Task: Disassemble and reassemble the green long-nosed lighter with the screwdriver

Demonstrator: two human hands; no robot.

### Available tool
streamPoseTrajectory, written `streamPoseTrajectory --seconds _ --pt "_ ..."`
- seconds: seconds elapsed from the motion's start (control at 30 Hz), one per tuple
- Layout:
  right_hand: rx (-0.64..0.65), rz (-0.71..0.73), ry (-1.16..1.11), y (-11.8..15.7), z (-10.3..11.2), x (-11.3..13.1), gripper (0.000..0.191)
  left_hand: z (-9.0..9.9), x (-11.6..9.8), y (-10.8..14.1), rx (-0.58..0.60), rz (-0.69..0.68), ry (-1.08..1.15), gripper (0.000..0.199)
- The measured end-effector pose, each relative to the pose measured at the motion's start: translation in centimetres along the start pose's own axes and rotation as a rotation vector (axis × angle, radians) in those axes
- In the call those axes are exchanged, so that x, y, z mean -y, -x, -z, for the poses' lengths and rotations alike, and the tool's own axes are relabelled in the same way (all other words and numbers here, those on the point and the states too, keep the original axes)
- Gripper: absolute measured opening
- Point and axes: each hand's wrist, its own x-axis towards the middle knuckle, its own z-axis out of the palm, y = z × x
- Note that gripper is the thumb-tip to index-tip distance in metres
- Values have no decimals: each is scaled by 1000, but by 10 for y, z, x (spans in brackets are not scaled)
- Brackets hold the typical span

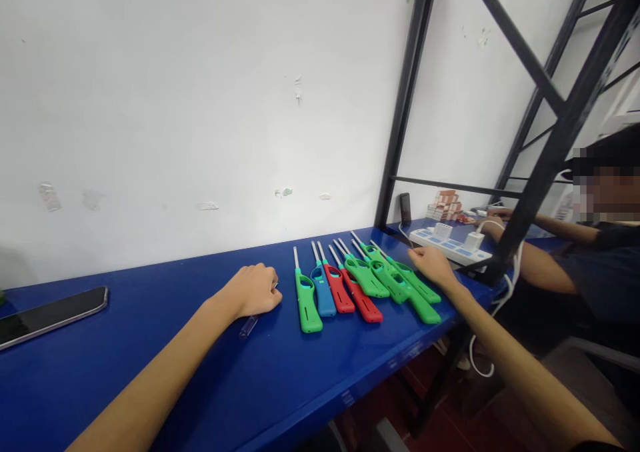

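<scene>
On the blue table [210,379], my left hand [257,290] is closed around a small purple, see-through object [249,327] whose end sticks out below the palm. Just right of it lies a green long-necked lighter [309,305], then a blue one [324,295] and a red one [340,291]. Another red lighter [366,303] and several green ones [425,307] overlap in a pile further right. My right hand [433,265] rests at the right side of the pile, near the power strip, with its fingers bent; whether they hold anything is hidden.
A phone [55,315] lies at the far left. Beyond the black metal frame [407,99] are a white power strip [450,249] with plugs, an upright dark device [405,209], stacked small boxes [444,205] and a seated person [595,259]. A white cable hangs by the frame.
</scene>
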Motion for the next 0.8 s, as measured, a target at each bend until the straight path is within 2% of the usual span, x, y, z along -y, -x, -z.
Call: streamPoseTrajectory --seconds 0.27,0.5,0.6,0.8 --pt "-73 -36 -84 -1 1 -5 41 9 12 2 -31 97 94 37" --pt "-196 -145 -234 4 9 0 41 21 28 -2 -137 150 357 38" --pt "-323 -230 -327 13 21 6 41 22 34 -4 -185 165 529 39" --pt "-741 -420 -563 46 35 38 41 12 34 -12 -198 211 930 40"
